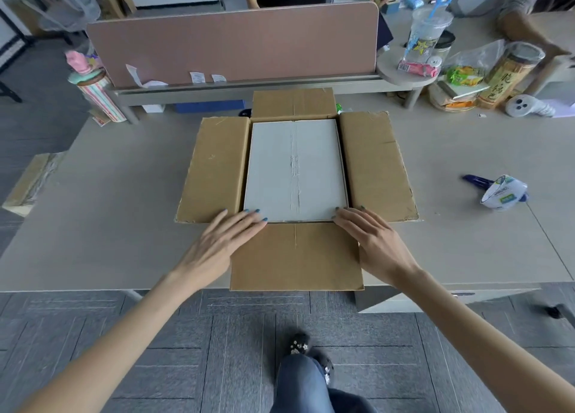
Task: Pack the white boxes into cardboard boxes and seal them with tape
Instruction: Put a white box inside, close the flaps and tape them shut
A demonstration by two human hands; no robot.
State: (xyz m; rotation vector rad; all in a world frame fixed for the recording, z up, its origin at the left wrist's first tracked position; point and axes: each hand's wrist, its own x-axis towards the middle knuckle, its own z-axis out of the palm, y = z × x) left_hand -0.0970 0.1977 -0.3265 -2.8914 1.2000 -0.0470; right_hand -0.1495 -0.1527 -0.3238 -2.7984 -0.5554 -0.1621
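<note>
A cardboard box (214, 167) lies on the desk with all its flaps spread outward. Inside it sits a flat white box (295, 170) that fills the opening, a worn tape seam running down its middle. My left hand (227, 235) lies flat with straight fingers on the near left corner, its fingertips touching the white box's edge. My right hand (370, 238) rests the same way at the near right corner. A tape dispenser (501, 193) with a blue handle lies on the desk to the right, away from both hands.
The near flap (295, 257) hangs over the desk's front edge. A pink divider panel (233, 42) stands behind the box. Jars, cups and snack bags (463, 73) crowd the back right, where another person's arm reaches in. A striped tube (99, 98) stands at the back left.
</note>
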